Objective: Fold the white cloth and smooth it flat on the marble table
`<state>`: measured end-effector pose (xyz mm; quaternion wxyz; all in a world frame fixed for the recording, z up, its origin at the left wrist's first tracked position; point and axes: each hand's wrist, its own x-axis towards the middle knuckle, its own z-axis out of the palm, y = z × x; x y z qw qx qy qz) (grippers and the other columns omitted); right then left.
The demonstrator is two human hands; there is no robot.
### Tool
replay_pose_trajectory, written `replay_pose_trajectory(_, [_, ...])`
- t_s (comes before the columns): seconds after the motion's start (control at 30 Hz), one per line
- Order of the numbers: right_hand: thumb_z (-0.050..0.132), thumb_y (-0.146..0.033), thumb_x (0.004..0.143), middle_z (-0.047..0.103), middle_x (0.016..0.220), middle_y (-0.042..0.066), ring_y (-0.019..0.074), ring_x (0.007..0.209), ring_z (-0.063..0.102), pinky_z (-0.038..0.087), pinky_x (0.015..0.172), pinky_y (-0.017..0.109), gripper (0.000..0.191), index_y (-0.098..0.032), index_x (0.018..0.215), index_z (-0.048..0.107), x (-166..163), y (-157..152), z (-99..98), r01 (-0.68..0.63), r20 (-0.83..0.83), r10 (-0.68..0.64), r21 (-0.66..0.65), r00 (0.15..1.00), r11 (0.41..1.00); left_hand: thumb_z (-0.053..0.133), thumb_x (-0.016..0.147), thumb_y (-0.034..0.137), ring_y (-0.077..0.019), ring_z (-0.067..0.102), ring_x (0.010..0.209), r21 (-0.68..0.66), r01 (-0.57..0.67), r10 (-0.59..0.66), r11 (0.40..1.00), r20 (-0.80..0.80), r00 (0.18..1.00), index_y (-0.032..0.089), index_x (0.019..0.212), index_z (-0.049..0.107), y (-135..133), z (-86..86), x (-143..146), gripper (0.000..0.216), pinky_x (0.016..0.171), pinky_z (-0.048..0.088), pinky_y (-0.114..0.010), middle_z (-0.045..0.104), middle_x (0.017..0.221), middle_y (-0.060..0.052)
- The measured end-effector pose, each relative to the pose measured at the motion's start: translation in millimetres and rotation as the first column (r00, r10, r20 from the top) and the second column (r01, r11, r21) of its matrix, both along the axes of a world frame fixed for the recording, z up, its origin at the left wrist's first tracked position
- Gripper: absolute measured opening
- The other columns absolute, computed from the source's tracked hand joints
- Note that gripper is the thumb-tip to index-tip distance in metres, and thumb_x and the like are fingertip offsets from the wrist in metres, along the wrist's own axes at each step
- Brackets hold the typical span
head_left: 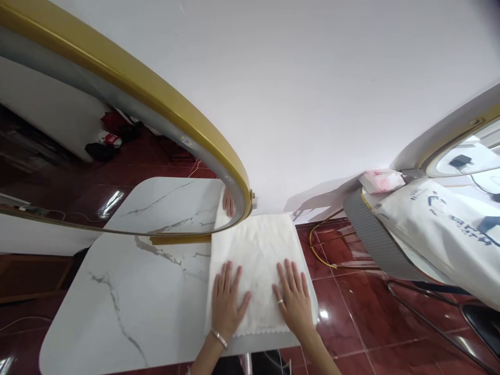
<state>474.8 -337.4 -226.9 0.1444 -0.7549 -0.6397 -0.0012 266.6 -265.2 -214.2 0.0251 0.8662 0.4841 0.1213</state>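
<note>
A white cloth [255, 245] with a scalloped edge lies flat over the right end of a white marble-patterned table [148, 307]. On its left part rests my left hand [227, 302], palm down with the fingers stretched out; a silver bangle circles that wrist. My right hand [292, 299] lies flat near the cloth's right edge, fingers spread, a ring on one finger. Neither hand holds anything. Slight wrinkles show in the cloth between the hands.
A large gold-framed mirror [164, 88] overhangs the table's back left, against the white wall [304, 104]. To the right stands another table [371, 237] with a tissue pack [383, 180] and a printed white cloth bag [441, 224]. Red tiles [344, 307] cover the floor between.
</note>
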Motion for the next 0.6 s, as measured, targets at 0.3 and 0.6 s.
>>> replay_pose_trajectory(0.3, [0.037, -0.044, 0.097, 0.023, 0.156, 0.013, 0.0314, 0.144, 0.017, 0.023, 0.113, 0.051, 0.055, -0.023, 0.148, 0.033, 33, 101, -10.6, 0.06, 0.022, -0.062, 0.081, 0.998, 0.995, 0.047, 0.092, 0.043, -0.028, 0.021, 0.145, 0.013, 0.003, -0.004, 1.0, 0.027, 1.0, 0.022, 0.148, 0.031, 40, -5.0, 29, 0.062, 0.115, 0.023, -0.047, 0.024, 0.157, -0.01])
replay_pose_trajectory(0.6, [0.034, -0.046, 0.098, 0.021, 0.156, 0.015, 0.032, 0.144, 0.015, 0.019, 0.112, 0.054, 0.055, -0.023, 0.148, 0.032, 61, 153, -6.4, 0.087, 0.056, -0.084, -0.062, 0.995, 0.994, 0.047, 0.091, 0.045, -0.0283, 0.021, 0.145, -0.012, -0.008, 0.009, 1.0, 0.084, 0.996, 0.021, 0.146, 0.035, 90, -11.5, 56, 0.061, 0.116, 0.022, -0.049, 0.024, 0.156, -0.012])
